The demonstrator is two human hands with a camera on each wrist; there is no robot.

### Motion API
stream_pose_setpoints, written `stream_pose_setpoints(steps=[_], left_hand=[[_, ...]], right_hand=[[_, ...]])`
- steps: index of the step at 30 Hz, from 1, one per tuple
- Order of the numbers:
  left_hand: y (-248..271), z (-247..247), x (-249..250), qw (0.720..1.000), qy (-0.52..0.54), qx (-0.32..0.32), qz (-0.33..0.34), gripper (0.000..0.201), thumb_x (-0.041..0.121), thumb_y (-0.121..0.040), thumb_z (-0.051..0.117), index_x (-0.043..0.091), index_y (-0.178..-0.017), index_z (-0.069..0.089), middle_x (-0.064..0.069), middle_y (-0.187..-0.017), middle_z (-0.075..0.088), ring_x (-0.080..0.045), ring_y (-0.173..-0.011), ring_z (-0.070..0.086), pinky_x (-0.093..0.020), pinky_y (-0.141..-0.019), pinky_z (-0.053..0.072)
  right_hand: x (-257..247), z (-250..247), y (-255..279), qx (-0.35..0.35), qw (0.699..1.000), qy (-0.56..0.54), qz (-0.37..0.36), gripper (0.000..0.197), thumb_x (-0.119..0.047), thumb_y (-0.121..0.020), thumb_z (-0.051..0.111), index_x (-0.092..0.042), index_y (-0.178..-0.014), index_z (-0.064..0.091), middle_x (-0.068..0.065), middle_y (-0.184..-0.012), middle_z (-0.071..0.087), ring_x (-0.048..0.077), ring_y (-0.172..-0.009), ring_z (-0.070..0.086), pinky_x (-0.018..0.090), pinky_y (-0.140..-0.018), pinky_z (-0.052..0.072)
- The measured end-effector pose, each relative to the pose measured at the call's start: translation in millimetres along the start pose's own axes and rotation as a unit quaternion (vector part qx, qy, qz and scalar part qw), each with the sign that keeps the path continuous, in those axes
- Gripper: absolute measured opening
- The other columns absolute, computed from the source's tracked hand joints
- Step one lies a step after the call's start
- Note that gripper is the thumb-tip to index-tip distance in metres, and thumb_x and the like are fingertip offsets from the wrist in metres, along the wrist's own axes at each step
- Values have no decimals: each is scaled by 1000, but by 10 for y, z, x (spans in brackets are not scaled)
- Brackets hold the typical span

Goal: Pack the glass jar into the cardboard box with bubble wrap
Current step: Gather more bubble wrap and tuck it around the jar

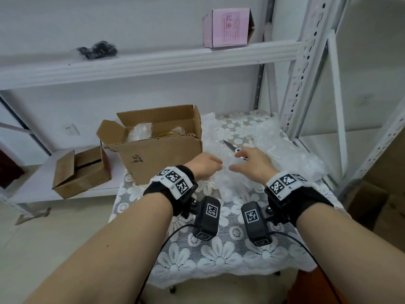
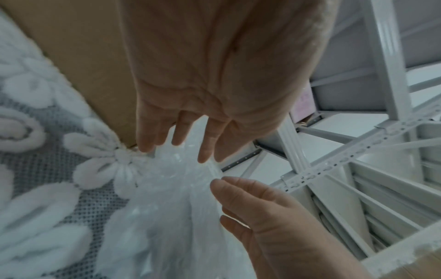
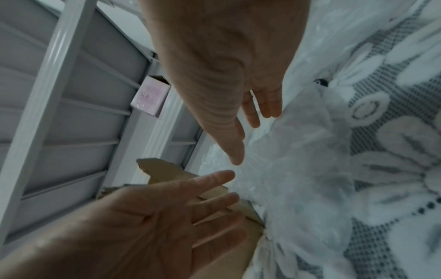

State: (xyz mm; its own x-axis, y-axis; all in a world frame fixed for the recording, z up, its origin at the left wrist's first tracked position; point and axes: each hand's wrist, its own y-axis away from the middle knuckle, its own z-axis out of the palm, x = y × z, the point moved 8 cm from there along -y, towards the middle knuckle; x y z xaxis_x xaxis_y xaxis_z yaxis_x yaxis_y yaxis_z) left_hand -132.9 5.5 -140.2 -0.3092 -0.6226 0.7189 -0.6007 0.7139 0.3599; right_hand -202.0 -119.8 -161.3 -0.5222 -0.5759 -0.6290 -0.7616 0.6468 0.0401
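Observation:
The open cardboard box (image 1: 153, 150) stands at the table's left back. Inside it a gold jar lid (image 1: 167, 133) shows beside a bundle in bubble wrap (image 1: 140, 130); the jar's glass body is hidden. A loose bubble wrap sheet (image 1: 263, 154) lies crumpled to the right of the box. My left hand (image 1: 206, 165) hovers at the sheet's near left edge by the box corner, fingers straight (image 2: 186, 149). My right hand (image 1: 247, 161) is spread just over the sheet, holding nothing (image 3: 238, 132). The wrap (image 2: 171, 198) lies under both palms.
Scissors (image 1: 232, 147) lie on the wrap just beyond my right fingers. A lace cloth (image 1: 219, 249) covers the small table. A smaller cardboard box (image 1: 81, 172) sits on the low shelf at left. A pink box (image 1: 228, 27) is on the upper shelf. Metal rack uprights (image 1: 306, 73) stand at right.

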Motion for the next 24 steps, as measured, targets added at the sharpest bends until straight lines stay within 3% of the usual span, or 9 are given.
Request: stream_pose_setpoints(steps=[4, 7, 9, 12, 14, 16, 18, 20, 24], left_hand=[[-54, 71, -227, 993, 104, 6, -60, 43, 11, -98, 49, 11, -141, 44, -10, -145, 42, -26, -129, 46, -34, -97, 49], [-95, 173, -355, 982, 160, 8, -98, 54, 11, -96, 55, 5, -145, 34, -14, -141, 43, -28, -121, 52, -35, -94, 52], [-126, 240, -414, 978, 178, 6, -110, 61, 14, -92, 61, 1, -144, 32, -15, -138, 44, -28, -118, 53, -35, -92, 53], [-180, 259, -469, 974, 194, 26, -112, 83, 25, -84, 73, 1, -147, 26, -15, -143, 40, -28, -121, 51, -35, -91, 53], [-175, 240, -456, 981, 158, 44, -108, 88, 31, -81, 75, 0, -147, 25, -15, -148, 38, -29, -127, 47, -33, -93, 46], [-165, 198, -442, 984, 121, 68, -109, 73, 25, -85, 71, -1, -142, 34, -17, -144, 43, -30, -126, 48, -32, -93, 43], [-187, 165, -422, 983, 120, 91, -103, 35, 10, -90, 61, -2, -121, 49, -19, -121, 58, -30, -111, 56, -34, -89, 50], [-184, 142, -404, 977, 152, 109, -98, 19, 0, -92, 52, -5, -110, 52, -16, -99, 60, -27, -103, 58, -34, -80, 55], [-180, 86, -429, 954, 261, 124, -78, 35, -9, -88, 54, -5, -123, 53, -17, -124, 60, -33, -109, 62, -46, -95, 52]], right_hand=[[-16, 184, -1, -15, 996, 85, 6, 55, -36, -79, 70, -16, -127, 51, 8, -136, 43, 27, -129, 35, 39, -104, 34], [-51, 185, -29, 13, 992, 122, -6, 17, -20, -86, 61, -12, -101, 62, 9, -118, 55, 28, -114, 46, 35, -92, 39], [-27, 133, -47, 31, 997, 68, 7, 5, -14, -90, 51, -13, -88, 55, 7, -99, 59, 25, -94, 52, 32, -79, 40], [72, 27, -61, 75, 990, -111, 48, 2, -14, -93, 45, -13, -91, 45, 6, -91, 56, 26, -86, 56, 38, -76, 46], [154, 0, -48, 91, 969, -217, 68, 3, -14, -91, 48, -16, -91, 45, 7, -96, 61, 23, -82, 59, 35, -71, 48], [251, -21, -17, 107, 938, -315, 101, 10, -12, -87, 54, -20, -89, 48, 11, -103, 64, 22, -82, 61, 35, -69, 51], [367, -25, 16, 121, 882, -433, 138, 21, -3, -83, 57, -22, -88, 49, 15, -105, 66, 28, -92, 66, 41, -81, 55], [452, -39, 65, 132, 826, -523, 164, 31, 10, -86, 46, -17, -103, 47, 12, -91, 68, 27, -83, 69, 41, -79, 57], [636, -229, 193, 243, 817, -478, 214, 43, 9, -88, 42, -14, -124, 47, 9, -101, 58, 17, -70, 59, 29, -64, 50]])
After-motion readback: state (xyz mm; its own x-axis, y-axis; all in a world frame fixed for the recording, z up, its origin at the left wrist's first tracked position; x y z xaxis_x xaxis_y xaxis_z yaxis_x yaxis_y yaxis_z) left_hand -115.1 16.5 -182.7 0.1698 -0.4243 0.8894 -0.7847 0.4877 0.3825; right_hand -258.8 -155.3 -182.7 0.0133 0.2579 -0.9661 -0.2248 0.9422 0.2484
